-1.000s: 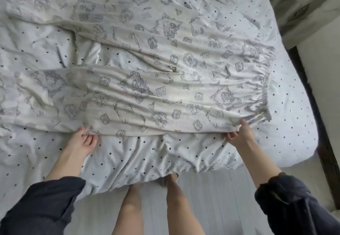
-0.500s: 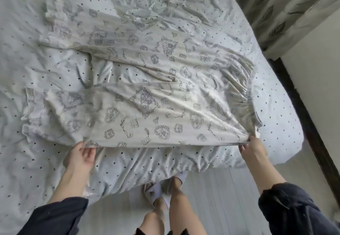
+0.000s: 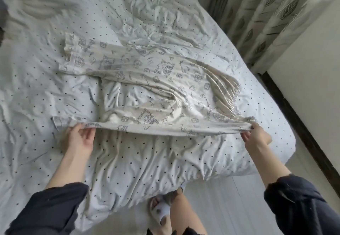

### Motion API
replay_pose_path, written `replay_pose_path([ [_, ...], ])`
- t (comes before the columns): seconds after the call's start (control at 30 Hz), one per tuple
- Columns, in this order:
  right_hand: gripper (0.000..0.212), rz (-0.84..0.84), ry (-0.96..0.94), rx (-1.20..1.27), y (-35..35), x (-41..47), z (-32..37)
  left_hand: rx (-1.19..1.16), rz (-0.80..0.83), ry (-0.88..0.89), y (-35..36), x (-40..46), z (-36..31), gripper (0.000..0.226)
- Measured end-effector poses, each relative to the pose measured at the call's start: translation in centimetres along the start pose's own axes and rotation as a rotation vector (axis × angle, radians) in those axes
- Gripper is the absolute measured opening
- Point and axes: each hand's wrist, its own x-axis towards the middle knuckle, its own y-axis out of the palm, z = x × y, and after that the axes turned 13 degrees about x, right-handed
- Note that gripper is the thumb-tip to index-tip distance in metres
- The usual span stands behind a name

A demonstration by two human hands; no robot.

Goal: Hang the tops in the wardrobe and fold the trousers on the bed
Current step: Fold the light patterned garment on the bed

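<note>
Cream trousers (image 3: 165,87): near edge now lifted, left hand (image 3: 81,139) and right hand (image 3: 256,135) each grasping it

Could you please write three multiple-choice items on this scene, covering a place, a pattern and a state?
1. Where do the trousers lie?
A. on the floor
B. on the bed
C. in a wardrobe

2. What marks the bed's cover?
A. red stripes
B. plain green
C. dark dots on white

3. What are the hands doing?
A. both grip the trousers' near edge
B. both hang free
C. both hold a hanger

Key: 1 B, the cloth is spread on the bedding; 2 C, dots scatter across it; 3 A, the left hand and right hand lift that edge.
</note>
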Motion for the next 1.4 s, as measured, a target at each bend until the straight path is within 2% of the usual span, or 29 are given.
replay_pose_path([
  [0.07,0.023,0.004,-0.003,0.033,1.7,-0.1,0.8,-0.026,0.018,0.043,2.2,0.4,-1.6,0.016],
  [0.17,0.023,-0.010,0.001,0.087,5.4,0.3,2.1,-0.053,0.023,0.085,6.1,1.4,-4.2,0.018],
  [0.27,0.019,0.014,0.012,0.124,9.2,1.6,2.8,-0.027,-0.017,0.130,10.2,2.9,-6.3,0.008],
  [0.37,0.004,0.046,0.016,0.157,13.1,3.0,2.8,-0.001,-0.054,0.124,14.2,5.6,-7.7,0.012],
  [0.47,0.014,0.043,0.031,0.189,16.8,4.9,2.5,0.014,-0.094,0.116,17.7,8.8,-8.4,0.016],
  [0.57,0.015,0.033,0.037,0.177,20.4,6.6,2.1,0.047,-0.117,0.090,20.9,11.8,-8.7,0.013],
  [0.7,0.005,-0.015,0.019,0.152,24.0,8.3,1.8,0.076,-0.099,0.081,24.9,15.4,-9.1,0.019],
  [0.83,0.012,-0.057,0.003,0.111,26.2,10.0,1.3,0.103,-0.057,0.094,28.6,18.3,-9.0,0.023],
  [0.97,0.013,-0.043,0.002,0.115,27.6,10.8,0.6,0.210,0.060,0.073,30.7,20.8,-8.2,0.016],
  [1.17,0.026,0.047,-0.119,-0.112,28.9,10.3,-2.2,0.238,0.147,0.077,32.9,24.0,-8.4,0.017],
  [1.27,0.030,0.071,-0.061,-0.181,29.4,9.4,-3.9,0.241,0.114,0.025,33.3,25.7,-8.2,0.017],
  [1.4,0.045,0.204,0.089,-0.333,31.1,9.1,-5.8,0.360,0.162,-0.022,34.3,27.2,-7.8,0.026],
])
